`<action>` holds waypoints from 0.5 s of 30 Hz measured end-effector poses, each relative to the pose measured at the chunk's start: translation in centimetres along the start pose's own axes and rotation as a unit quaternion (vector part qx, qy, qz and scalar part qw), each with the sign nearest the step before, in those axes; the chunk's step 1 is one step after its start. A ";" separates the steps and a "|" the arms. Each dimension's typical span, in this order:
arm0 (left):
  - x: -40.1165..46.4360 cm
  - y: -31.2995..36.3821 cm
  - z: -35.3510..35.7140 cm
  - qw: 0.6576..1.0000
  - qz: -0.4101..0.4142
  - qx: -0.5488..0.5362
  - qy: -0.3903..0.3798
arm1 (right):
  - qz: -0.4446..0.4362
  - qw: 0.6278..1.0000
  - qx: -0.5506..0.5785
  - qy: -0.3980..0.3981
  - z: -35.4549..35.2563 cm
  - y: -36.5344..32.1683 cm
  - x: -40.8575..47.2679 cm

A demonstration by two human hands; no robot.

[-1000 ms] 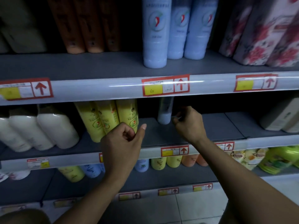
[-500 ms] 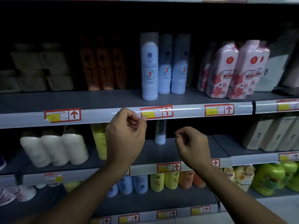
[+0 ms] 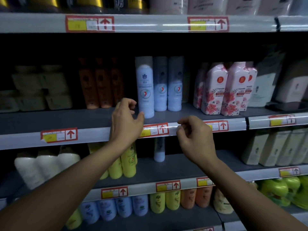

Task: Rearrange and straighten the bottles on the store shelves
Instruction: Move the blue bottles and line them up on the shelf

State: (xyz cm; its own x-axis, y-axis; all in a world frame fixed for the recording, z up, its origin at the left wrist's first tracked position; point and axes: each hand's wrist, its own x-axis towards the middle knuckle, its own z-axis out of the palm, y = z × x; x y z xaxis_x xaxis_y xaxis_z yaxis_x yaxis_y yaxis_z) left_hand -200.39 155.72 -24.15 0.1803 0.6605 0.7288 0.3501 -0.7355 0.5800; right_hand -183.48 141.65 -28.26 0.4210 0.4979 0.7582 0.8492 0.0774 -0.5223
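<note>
Three light blue bottles stand on the middle shelf (image 3: 93, 117); the front one (image 3: 144, 87) sits nearer the edge than the other two (image 3: 167, 85). My left hand (image 3: 126, 121) is raised at that shelf's edge, fingers curled apart, just left of the front blue bottle's base and holding nothing. My right hand (image 3: 194, 139) hovers in front of the shelf's price rail (image 3: 183, 127), fingers loosely curled, empty. One lone blue bottle (image 3: 159, 150) stands on the shelf below, beside yellow bottles (image 3: 126, 162).
Orange bottles (image 3: 100, 85) stand left of the blue ones, pink floral bottles (image 3: 225, 90) to the right. White bottles (image 3: 45, 165) and beige cartons (image 3: 273, 147) fill the lower shelf. Blue, yellow and orange bottles (image 3: 156, 202) line the bottom shelf, green packs (image 3: 283, 190) at right.
Both hands rose from the lower shelf to the middle shelf's edge. The view tilted up, and my left hand opened beside the front blue bottle.
</note>
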 end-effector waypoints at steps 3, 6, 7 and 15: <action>1.5 -0.3 0.9 1.000 -0.015 -0.002 -0.007 | -0.003 1.000 -0.008 0.005 0.2 0.0 1.5; 2.9 -0.6 1.9 1.000 -0.021 -0.007 -0.011 | 0.010 1.000 -0.022 0.011 0.6 0.3 3.3; 3.3 -0.7 2.2 0.999 -0.027 -0.010 -0.013 | 0.019 0.999 -0.033 0.009 0.8 0.4 3.9; 6.0 -1.1 4.1 0.998 -0.052 -0.034 0.011 | 0.086 0.990 -0.108 -0.015 2.6 1.6 10.2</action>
State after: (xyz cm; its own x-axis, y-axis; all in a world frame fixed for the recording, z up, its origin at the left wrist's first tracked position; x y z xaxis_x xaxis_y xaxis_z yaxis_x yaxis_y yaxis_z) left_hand -195.90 161.10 -21.91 0.1257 0.7303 0.6715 0.3031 -0.6728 0.6749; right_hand -178.71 149.13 -22.38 0.5587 0.5138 0.6510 0.8152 -0.1959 -0.5450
